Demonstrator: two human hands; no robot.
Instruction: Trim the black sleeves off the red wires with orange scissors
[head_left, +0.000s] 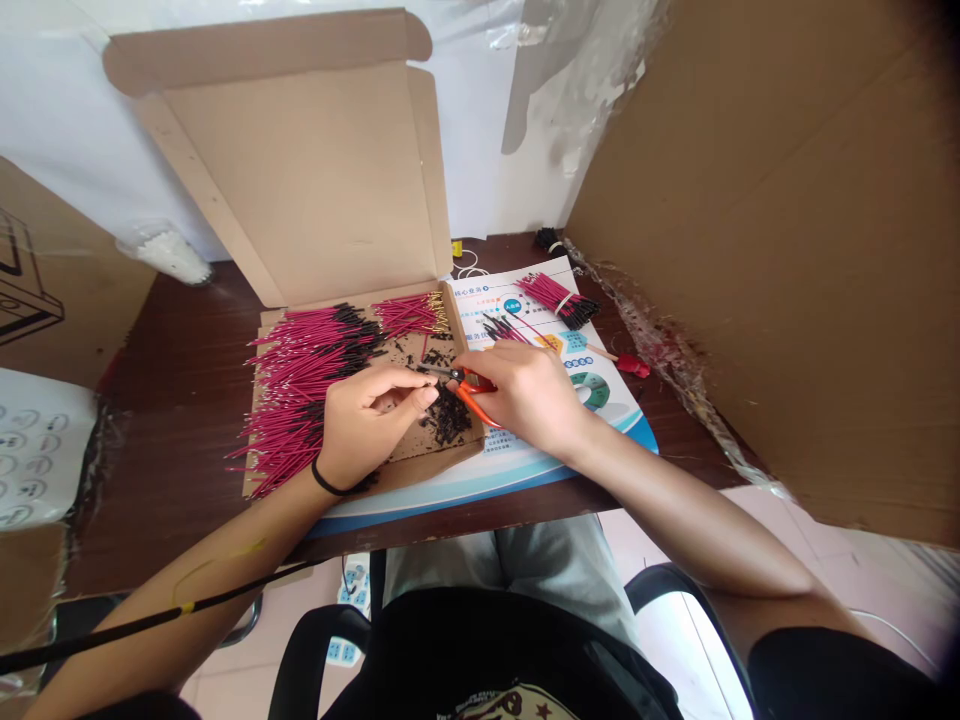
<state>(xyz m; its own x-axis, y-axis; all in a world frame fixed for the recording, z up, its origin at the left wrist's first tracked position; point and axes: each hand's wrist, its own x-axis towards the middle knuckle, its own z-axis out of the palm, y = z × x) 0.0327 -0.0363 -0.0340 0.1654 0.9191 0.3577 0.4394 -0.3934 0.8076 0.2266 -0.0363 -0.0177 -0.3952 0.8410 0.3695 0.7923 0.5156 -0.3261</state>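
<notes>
My right hand point(529, 390) is wrapped round orange-handled scissors point(477, 402). Their blades point left, close to the fingertips of my left hand point(375, 415). Thumb and forefinger of that hand are pinched together, and whatever is between them is too small to make out. Both hands are over an open flat cardboard box point(420, 450). Rows of thin magenta sticks with black ends point(300, 385) fill its left side. A smaller group with gold-coloured tips point(409, 315) lies at the back. Short black scraps point(452, 415) are heaped beneath the scissors.
A printed sheet point(517, 470) lies under the box's right side. On it are a banded bundle of magenta sticks point(556, 298) and some loose ones. The box lid point(307, 180) stands upright behind. Large cardboard point(787, 250) walls the right side. A clear bag point(169, 252) sits back left.
</notes>
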